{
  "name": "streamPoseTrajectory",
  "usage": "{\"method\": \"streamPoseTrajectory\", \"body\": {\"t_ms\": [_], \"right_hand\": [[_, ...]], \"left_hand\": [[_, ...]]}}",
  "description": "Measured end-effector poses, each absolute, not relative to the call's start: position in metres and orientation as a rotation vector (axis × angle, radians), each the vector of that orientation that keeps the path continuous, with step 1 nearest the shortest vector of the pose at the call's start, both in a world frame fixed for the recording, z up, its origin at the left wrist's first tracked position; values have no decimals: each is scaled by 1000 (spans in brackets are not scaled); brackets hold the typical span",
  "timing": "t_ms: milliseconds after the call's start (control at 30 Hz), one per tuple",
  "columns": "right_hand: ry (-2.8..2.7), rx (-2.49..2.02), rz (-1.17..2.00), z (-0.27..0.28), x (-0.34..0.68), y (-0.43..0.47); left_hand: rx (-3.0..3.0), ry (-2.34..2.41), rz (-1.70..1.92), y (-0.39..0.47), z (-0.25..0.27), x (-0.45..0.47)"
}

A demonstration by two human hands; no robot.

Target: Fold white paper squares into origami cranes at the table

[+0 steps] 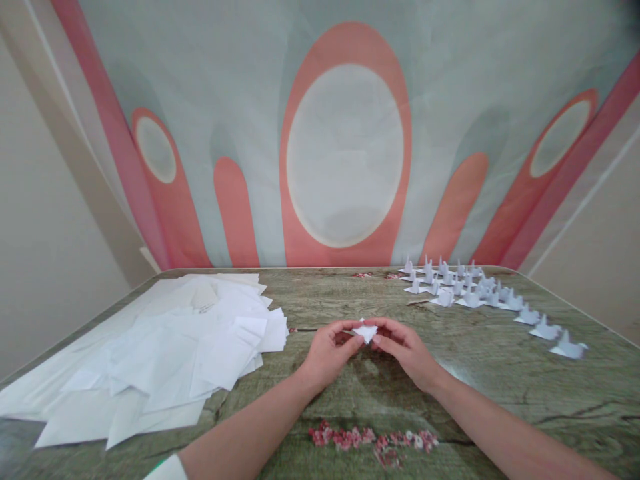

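A small piece of folded white paper [367, 331] is held between both hands, a little above the middle of the table. My left hand [331, 350] pinches its left side between thumb and fingers. On the right side, the thumb and forefinger of my right hand [407, 350] close on the same piece. The fingertips of the two hands nearly meet around it and cover its side edges. Its lower point shows between the thumbs.
A wide heap of loose white paper sheets [165, 360] spreads over the left of the table [500, 387]. Several folded paper cranes [470, 297] stand in rows at the back right. Pink flower print [350, 437] marks the near tabletop. A patterned backdrop [260, 120] rises behind.
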State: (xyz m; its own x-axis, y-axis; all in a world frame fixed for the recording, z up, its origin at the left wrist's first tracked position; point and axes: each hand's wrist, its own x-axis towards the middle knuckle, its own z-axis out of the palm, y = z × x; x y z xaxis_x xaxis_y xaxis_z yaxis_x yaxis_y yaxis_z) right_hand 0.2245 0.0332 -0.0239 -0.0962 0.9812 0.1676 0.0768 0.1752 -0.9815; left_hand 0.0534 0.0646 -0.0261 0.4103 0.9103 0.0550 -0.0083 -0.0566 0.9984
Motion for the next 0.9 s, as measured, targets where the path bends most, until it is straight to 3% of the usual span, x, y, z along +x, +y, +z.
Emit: {"method": "streamPoseTrajectory", "body": {"t_ms": [900], "right_hand": [[-1364, -1059, 1171, -29, 225, 35]], "left_hand": [[1409, 858, 938, 64, -28, 53]]}}
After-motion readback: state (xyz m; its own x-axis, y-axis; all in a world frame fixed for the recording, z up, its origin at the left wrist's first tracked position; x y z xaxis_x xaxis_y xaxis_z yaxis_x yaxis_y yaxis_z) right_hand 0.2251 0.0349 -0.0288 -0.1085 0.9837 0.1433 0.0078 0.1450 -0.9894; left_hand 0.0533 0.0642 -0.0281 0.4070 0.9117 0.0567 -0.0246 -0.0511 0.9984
